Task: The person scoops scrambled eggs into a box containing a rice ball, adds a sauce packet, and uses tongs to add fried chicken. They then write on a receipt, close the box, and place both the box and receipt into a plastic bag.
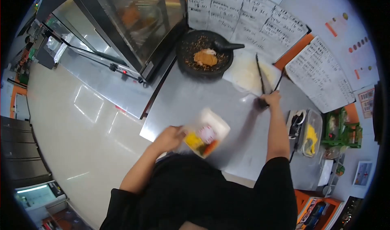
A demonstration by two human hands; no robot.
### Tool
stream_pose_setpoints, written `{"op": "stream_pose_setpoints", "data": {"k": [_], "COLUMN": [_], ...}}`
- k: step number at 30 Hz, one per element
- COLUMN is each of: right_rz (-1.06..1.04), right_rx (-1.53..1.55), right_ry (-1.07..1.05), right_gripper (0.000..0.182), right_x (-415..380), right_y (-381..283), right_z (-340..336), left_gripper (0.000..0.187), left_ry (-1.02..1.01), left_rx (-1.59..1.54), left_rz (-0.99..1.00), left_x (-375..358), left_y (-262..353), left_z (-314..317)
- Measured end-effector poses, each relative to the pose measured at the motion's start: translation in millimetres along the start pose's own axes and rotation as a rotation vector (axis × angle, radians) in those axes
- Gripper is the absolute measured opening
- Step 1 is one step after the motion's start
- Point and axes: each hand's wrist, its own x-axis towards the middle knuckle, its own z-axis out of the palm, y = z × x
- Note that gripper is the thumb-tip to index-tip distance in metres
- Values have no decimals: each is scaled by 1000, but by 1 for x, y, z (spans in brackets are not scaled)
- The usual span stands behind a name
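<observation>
Left hand (170,138), fingers clamped on the white food box (218,126) (contents (207,135) blurred, perhaps vegetables) at five o'clock; right hand (270,99), fingers clamped on black tongs (261,77) at two. Best keep the box level.

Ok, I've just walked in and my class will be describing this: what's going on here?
A person in a black top is at a metal counter. The left hand holds a white container, slightly blurred, with yellow food and a round pale item inside. The right hand grips what look like dark tongs, their arms spread. Beyond, a dark mortar holds something brown, with a pestle resting in it.
</observation>
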Motion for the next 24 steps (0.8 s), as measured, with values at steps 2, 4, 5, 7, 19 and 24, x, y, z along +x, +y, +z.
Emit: {"op": "stream_pose_setpoints", "data": {"k": [2, 4, 5, 7, 19, 24], "right_rz": [-12, -12, -13, 52, -814, -846], "right_rx": [59, 154, 178, 375, 187, 52], "right_ry": [67, -9, -10, -123, -198, -266], "right_gripper": [104, 104, 99, 88, 99, 93], "right_x": [11, 13, 2, -23, -131, -84], "right_y": [14, 16, 13, 5, -120, -155], "right_z": [4, -13, -28, -56, -103, -56], "left_gripper": [35, 33, 33, 33, 33, 37], "left_ry": [161, 369, 383, 412, 498, 314], "left_rx": [-78, -96, -129, -196, -97, -132], "left_rz": [43, 103, 26, -119, -88, -226], "left_x": [-14, -21, -25, -32, -21, -21], "left_y": [-20, -45, -46, -44, -64, -54], "left_z": [-21, -35, -43, -61, -86, -94]}}
